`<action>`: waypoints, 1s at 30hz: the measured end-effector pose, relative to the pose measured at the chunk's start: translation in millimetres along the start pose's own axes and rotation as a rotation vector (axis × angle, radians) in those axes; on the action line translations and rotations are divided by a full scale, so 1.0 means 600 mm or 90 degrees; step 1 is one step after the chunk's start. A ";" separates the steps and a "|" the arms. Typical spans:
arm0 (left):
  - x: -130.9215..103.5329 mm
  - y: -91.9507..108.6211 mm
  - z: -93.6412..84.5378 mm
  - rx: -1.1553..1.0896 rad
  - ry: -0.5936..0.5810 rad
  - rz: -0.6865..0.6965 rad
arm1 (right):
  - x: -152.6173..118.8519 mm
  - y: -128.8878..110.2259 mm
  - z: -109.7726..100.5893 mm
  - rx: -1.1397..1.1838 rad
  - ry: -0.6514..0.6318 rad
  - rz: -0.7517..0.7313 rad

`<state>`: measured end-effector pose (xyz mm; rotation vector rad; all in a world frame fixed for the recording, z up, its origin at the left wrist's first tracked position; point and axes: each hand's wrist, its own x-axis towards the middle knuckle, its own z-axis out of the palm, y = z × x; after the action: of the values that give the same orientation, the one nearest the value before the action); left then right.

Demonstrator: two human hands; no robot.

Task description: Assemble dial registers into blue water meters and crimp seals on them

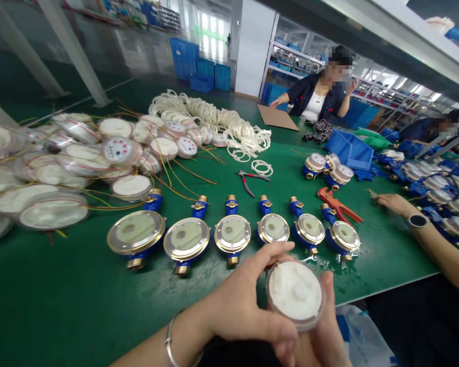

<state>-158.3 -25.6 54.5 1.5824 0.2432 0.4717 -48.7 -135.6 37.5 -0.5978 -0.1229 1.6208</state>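
Note:
A round clear-cased meter insert (299,293) with a white underside is held between my two hands at the table's front edge. My left hand (248,300), with a silver bangle on the wrist, grips its left side, fingers over the top and thumb below. My right hand (323,326) wraps its right and lower side. Beyond them stands a row of blue and brass meter bodies; nearest are a body (273,228) behind my left hand, another (309,228) and the one at the right end (344,237).
Many clear-cased inserts (53,211) are piled left. White rings (214,120) lie behind, near pliers (248,178) and a red cutter (338,205). A co-worker's hand (396,205) with a watch reaches in from the right; another person (321,92) sits across the table.

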 end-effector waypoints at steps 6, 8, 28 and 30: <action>0.005 -0.008 0.001 0.182 0.166 -0.051 | 0.004 0.013 -0.010 -0.155 0.086 -0.178; 0.008 -0.008 0.002 0.198 0.202 -0.050 | 0.010 0.020 -0.015 -0.198 0.126 -0.254; -0.017 -0.013 0.006 -0.043 0.193 0.007 | -0.004 0.014 0.034 -0.033 0.061 -0.149; -0.018 -0.012 0.008 -0.047 0.194 0.003 | -0.004 0.015 0.031 -0.036 0.054 -0.151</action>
<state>-164.8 -34.2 45.7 1.4355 0.4485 0.7193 -65.0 -134.6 50.5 -0.6687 -0.1703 1.3637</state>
